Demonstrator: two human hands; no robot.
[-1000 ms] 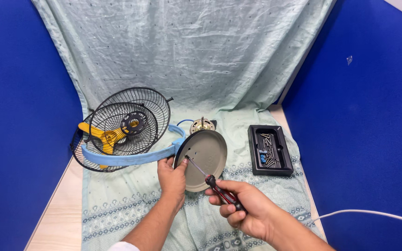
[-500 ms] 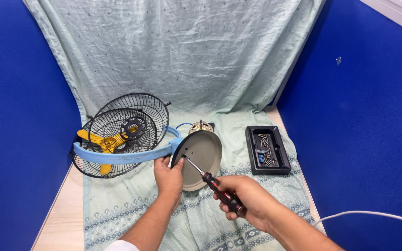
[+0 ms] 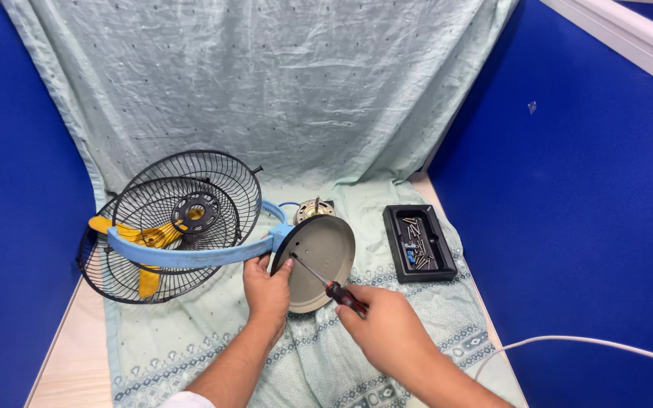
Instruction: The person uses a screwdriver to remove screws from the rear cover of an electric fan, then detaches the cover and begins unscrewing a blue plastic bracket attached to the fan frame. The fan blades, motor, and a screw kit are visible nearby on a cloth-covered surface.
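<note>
Left hand [image 3: 267, 285]: gripped the left edge of the round grey base [image 3: 319, 261], thumb on its rim, holding it tilted up on the cloth [image 3: 357, 355].
Right hand [image 3: 387, 330]: closed around the red-and-black handle of a screwdriver [image 3: 326, 283]; the tip touched the base near its left edge.
Base: stood at the middle of the cloth-covered table, joined to a blue arm [image 3: 190, 255].
Guards [image 3: 183, 219]: black wire, left of the base, with a yellow blade [image 3: 145, 240] behind them.
Motor [image 3: 313, 209]: just behind the base.
Tray [image 3: 419, 242]: black, right of the base, holding screws.
Cable [image 3: 591, 344]: white, at the right edge.
</note>
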